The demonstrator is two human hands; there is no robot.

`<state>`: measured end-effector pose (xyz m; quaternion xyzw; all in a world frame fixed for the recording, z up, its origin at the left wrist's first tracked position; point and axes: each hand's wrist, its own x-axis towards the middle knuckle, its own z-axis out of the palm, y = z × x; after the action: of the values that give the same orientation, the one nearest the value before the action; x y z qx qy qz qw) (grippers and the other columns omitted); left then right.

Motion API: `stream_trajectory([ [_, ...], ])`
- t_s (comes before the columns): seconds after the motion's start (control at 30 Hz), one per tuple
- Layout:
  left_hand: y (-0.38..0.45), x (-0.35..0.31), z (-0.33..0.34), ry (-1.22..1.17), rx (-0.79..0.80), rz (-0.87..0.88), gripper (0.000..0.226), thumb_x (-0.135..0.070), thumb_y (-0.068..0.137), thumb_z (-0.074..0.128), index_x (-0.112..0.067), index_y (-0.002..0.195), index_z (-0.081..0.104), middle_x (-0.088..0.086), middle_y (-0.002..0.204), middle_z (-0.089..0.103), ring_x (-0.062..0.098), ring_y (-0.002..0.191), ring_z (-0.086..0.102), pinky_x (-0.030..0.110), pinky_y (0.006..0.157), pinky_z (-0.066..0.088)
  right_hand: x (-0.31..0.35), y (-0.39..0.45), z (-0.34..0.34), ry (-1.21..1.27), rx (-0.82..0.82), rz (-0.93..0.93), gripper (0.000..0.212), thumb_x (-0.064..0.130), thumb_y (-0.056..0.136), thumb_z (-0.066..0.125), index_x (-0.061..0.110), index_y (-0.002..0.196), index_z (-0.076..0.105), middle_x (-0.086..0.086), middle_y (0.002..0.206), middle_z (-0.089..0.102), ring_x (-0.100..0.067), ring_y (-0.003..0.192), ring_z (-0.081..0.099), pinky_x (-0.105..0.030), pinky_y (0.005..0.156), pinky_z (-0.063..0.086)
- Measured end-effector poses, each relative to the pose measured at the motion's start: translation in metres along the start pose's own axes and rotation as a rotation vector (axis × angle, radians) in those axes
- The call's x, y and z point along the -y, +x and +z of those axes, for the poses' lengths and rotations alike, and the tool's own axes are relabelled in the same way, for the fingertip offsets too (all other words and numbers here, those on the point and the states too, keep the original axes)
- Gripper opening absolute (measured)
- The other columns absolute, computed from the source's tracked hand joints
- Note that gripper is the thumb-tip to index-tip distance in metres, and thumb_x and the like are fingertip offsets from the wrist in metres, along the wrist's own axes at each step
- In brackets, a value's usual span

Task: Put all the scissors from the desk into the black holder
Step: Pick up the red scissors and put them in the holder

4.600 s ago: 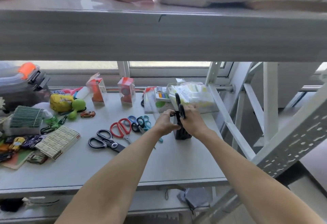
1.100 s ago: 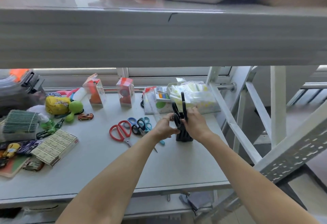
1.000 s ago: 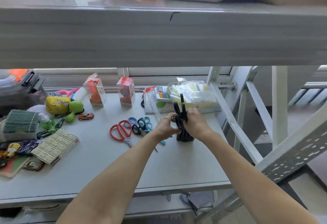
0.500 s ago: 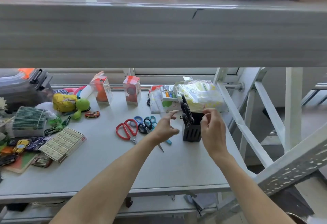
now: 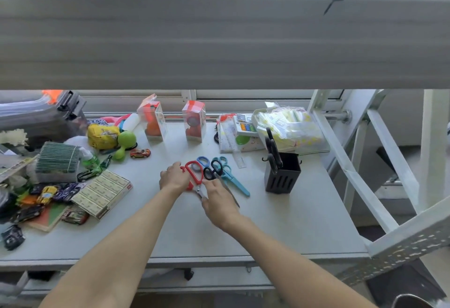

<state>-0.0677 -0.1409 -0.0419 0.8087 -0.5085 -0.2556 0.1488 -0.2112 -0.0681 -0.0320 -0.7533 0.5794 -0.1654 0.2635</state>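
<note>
The black holder (image 5: 282, 176) stands on the desk at the right, with black-handled scissors (image 5: 271, 149) upright in it. Red scissors (image 5: 194, 173) lie at the desk's middle. My left hand (image 5: 173, 178) is curled over their red handle loop. The fingertips of my right hand (image 5: 219, 199) pinch their blades. Just behind lie small blue scissors (image 5: 203, 161), dark-handled scissors (image 5: 213, 171) and teal scissors (image 5: 232, 180), crossing one another. Both hands are well left of the holder.
A box of small cartons (image 5: 102, 192), toy cars (image 5: 140, 153), a green toy (image 5: 125, 141) and a stack of cards (image 5: 58, 158) crowd the left. Two clear boxes (image 5: 193, 120) and a plastic bag (image 5: 289, 130) stand behind. A shelf (image 5: 219, 40) overhangs; a slanted frame (image 5: 353, 173) runs at the right.
Both hands have left the holder, where the black scissors now stand, and moved left to the red scissors. The view has shifted left.
</note>
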Motion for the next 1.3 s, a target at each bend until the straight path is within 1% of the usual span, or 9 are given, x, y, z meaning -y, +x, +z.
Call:
stream_trajectory([
  [0.2,-0.006,0.006,-0.001,-0.071,0.002,-0.068,0.041,-0.021,0.092,0.053,-0.014,0.131,0.060,0.014,0.138,0.058,0.035,0.133,0.045,0.038,0.107,0.041,0.003,0.015,0.019,-0.043,0.091,0.158,0.037,0.005,0.092,0.048,0.004,0.129,0.042,-0.016,0.131,0.042,-0.037,0.112,0.052,-0.040,0.092,0.042],
  [0.27,-0.007,0.009,-0.002,-0.217,0.036,-0.101,0.011,-0.021,0.088,0.059,-0.013,0.089,0.066,0.023,0.099,0.065,0.039,0.103,0.057,0.037,0.085,0.048,0.000,0.012,0.024,-0.016,0.035,0.180,0.041,0.008,0.092,0.052,0.005,0.132,0.042,-0.016,0.130,0.045,-0.036,0.114,0.053,-0.041,0.093,0.043],
  [0.33,-0.011,0.008,-0.004,-0.419,0.095,-0.101,0.020,-0.023,0.089,0.063,-0.012,0.073,0.058,0.014,0.069,0.047,0.029,0.077,0.046,0.031,0.064,0.038,-0.003,0.006,0.027,0.014,-0.028,0.186,0.045,0.011,0.092,0.055,0.009,0.134,0.041,-0.014,0.129,0.049,-0.034,0.114,0.055,-0.040,0.093,0.045],
  [0.6,-0.060,-0.021,-0.049,-0.751,0.483,0.223,0.043,-0.052,0.093,0.056,-0.012,0.096,0.071,-0.006,0.063,0.051,0.006,0.052,0.044,0.020,0.053,0.038,-0.014,-0.027,0.008,0.153,-0.358,-0.061,0.043,0.005,0.092,0.053,0.021,0.130,0.041,-0.008,0.107,0.064,-0.024,0.087,0.063,-0.028,0.070,0.048],
  [0.73,-0.085,-0.041,-0.061,-0.709,0.678,0.363,0.047,-0.059,0.087,0.057,-0.016,0.088,0.076,-0.001,0.070,0.060,0.004,0.057,0.051,0.016,0.054,0.044,-0.031,-0.063,-0.015,0.343,-0.496,-0.217,0.036,0.010,0.093,0.056,0.025,0.122,0.042,-0.004,0.102,0.064,0.002,0.077,0.053,0.002,0.067,0.039],
  [0.87,-0.094,-0.059,-0.051,-0.619,0.672,0.382,0.038,-0.051,0.089,0.060,-0.016,0.091,0.075,-0.002,0.073,0.062,0.005,0.060,0.052,0.015,0.054,0.045,-0.054,-0.094,-0.049,0.538,-0.712,-0.208,0.014,0.026,0.095,0.055,0.015,0.103,0.053,0.003,0.079,0.064,-0.013,0.064,0.060,-0.015,0.056,0.049],
  [1.03,-0.097,-0.080,-0.016,-0.451,0.637,0.391,0.032,-0.035,0.098,0.057,-0.013,0.120,0.064,0.001,0.099,0.067,0.009,0.074,0.061,0.018,0.061,0.050,-0.078,-0.093,-0.114,0.542,-0.977,-0.157,0.013,0.017,0.097,0.056,0.018,0.109,0.052,0.003,0.091,0.066,-0.007,0.084,0.065,-0.018,0.078,0.053],
  [1.13,-0.105,-0.096,0.003,-0.387,0.619,0.424,0.043,-0.033,0.098,0.057,-0.017,0.138,0.052,-0.001,0.112,0.063,0.009,0.079,0.066,0.018,0.062,0.054,-0.091,-0.074,-0.141,0.446,-0.938,-0.133,0.019,0.016,0.098,0.054,0.009,0.116,0.053,-0.004,0.096,0.067,-0.013,0.087,0.066,-0.022,0.082,0.053],
  [1.3,-0.112,-0.117,0.022,-0.375,0.607,0.459,0.060,-0.026,0.098,0.058,-0.018,0.152,0.033,0.009,0.143,0.047,0.017,0.090,0.066,0.024,0.069,0.056,-0.113,-0.049,-0.140,0.191,-0.806,-0.104,0.021,0.018,0.099,0.052,0.007,0.117,0.057,-0.004,0.078,0.065,-0.022,0.065,0.061,-0.034,0.061,0.050],
])
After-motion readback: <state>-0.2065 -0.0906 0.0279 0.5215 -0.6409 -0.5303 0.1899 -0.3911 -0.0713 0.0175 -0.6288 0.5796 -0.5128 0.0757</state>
